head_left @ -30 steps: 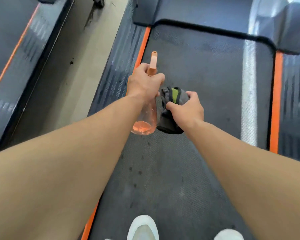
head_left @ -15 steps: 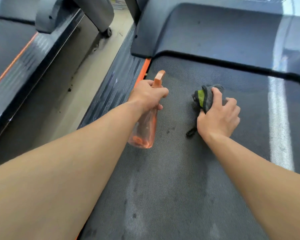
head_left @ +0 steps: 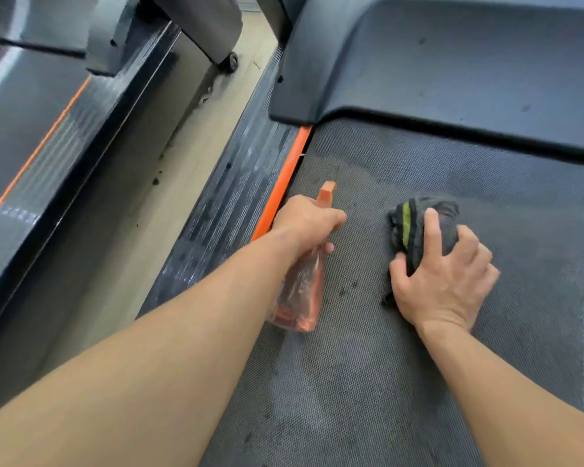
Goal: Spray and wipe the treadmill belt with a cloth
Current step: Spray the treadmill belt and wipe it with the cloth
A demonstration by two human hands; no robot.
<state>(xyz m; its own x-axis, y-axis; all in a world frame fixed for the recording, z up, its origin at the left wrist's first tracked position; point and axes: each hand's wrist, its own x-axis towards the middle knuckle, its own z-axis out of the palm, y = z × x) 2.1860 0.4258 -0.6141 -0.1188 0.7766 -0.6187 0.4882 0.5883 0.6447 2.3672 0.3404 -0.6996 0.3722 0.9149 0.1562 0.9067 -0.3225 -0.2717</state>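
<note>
Treadmill belt (head_left: 351,382) looks dimpled. Our right hand (head_left: 445,281) clutches the crumpled cloth (head_left: 418,214); our left hand (head_left: 304,220) grips a translucent orange bottle (head_left: 300,291).

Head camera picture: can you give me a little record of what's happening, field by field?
Place: treadmill belt, dark, with dull smudges
Left hand: grips orange spray bottle by its neck, nozzle pointing forward
Right hand: holds grey cloth down on the belt
Beside the bottle: orange edge strip
Ahead: black motor cover
Stage: wiping, it seems
</note>
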